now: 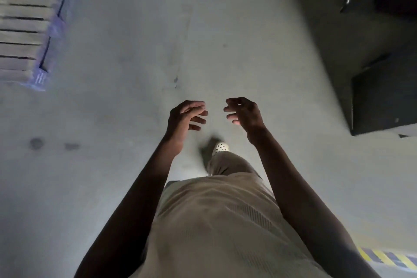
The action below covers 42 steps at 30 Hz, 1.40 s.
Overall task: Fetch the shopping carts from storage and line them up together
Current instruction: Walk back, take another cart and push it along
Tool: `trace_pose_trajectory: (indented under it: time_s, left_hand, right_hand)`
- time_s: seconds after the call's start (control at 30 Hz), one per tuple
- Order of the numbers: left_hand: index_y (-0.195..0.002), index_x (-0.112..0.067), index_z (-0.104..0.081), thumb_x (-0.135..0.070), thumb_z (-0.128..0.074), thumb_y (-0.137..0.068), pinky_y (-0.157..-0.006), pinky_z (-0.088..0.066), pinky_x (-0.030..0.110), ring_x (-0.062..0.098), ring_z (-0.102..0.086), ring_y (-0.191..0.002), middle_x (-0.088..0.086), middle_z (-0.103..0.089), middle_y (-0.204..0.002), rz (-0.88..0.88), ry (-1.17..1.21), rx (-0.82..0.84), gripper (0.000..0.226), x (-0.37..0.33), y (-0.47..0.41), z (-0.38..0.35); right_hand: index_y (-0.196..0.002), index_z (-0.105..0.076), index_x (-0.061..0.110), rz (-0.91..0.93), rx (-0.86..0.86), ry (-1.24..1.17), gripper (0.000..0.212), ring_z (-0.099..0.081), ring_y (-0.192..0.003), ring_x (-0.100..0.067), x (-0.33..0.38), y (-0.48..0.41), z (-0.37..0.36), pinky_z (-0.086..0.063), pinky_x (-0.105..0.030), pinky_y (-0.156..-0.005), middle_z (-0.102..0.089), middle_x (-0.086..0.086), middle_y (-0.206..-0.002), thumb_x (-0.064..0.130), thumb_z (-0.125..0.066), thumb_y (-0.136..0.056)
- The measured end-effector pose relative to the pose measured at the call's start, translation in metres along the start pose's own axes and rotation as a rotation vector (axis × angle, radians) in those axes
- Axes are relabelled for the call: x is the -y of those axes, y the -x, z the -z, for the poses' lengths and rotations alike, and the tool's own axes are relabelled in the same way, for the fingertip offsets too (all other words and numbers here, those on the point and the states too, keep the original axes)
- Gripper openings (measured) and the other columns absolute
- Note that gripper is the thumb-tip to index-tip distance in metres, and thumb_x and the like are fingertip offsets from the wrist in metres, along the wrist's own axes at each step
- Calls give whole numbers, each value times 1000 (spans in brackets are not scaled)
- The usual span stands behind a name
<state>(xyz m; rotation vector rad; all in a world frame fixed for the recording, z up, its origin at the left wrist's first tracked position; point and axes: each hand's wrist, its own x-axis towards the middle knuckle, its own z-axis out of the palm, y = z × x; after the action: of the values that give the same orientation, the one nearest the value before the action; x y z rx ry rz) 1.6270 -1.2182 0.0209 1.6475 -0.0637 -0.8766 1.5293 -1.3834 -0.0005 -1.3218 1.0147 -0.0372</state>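
Beige shirt (216, 221) fills the near edge, and past it the left grip (185, 117) and right grip (245, 112) are both loosely curled around nothing, just apart over the concrete floor (135, 119). No shopping carts in view at all, so I'd guess they're somewhere further off. The shot's smeared and one clog (220, 148) looks mid-stride, so my worry is walking head-down — the pallet (24, 36) far left or the dark box (383, 101) on the right could catch a foot.

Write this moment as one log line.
left hand: empty, loosely curled | right hand: empty, loosely curled | carts: none in view | pallet: left
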Motion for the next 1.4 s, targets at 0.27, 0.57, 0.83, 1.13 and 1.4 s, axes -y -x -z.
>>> trace_pose_trajectory:
  time_s: [0.27, 0.57, 0.83, 1.13, 1.4]
  left_hand:
    - [-113, -4, -70, -12, -61, -97, -70, -50, 35, 30, -70, -79, 19, -75, -98, -64, 142, -168, 20, -145, -181, 32]
    - [-90, -6, -69, -17, -64, -95, -72, -52, 39, 29, -70, -75, 11, -75, -82, -85, 158, -179, 13, -279, -488, 80]
    - [-65, 1, -56, -10, -72, -89, -66, -52, 42, 23, -42, -44, 8, -44, -48, -95, 161, -101, 31, -456, -695, 103]
    - [-66, -3, -60, -11, -71, -90, -67, -46, 45, 20, -44, -42, 11, -48, -50, -62, 43, -58, 28, -567, -974, 118]
    - [-72, -3, -62, -10, -70, -91, -56, -48, 32, 18, -54, -57, 3, -59, -61, -82, 146, -162, 21, -738, -1175, 164]
  right_hand:
    - [-113, -71, 9, 141, 102, -8, 21, -68, -68, -16, 214, -179, -56, -48, -23, -62, -77, -6, -87, 24, -64, -100]
    - [-108, -73, 7, 59, 85, 15, 18, -66, -67, -15, 353, -420, -137, -47, -28, -66, -76, -4, -83, 21, -66, -98]
    - [-107, -73, 10, 34, -85, -142, 16, -66, -69, -18, 525, -593, -151, -49, -29, -67, -75, -6, -85, 19, -62, -100]
    - [-111, -71, 6, -43, 2, -169, 21, -65, -74, -19, 676, -863, -221, -50, -27, -68, -76, -13, -98, 21, -63, -99]
    - [-112, -73, 13, 45, 52, -118, 20, -69, -78, -18, 898, -1069, -271, -51, -33, -78, -78, -5, -96, 25, -63, -99]
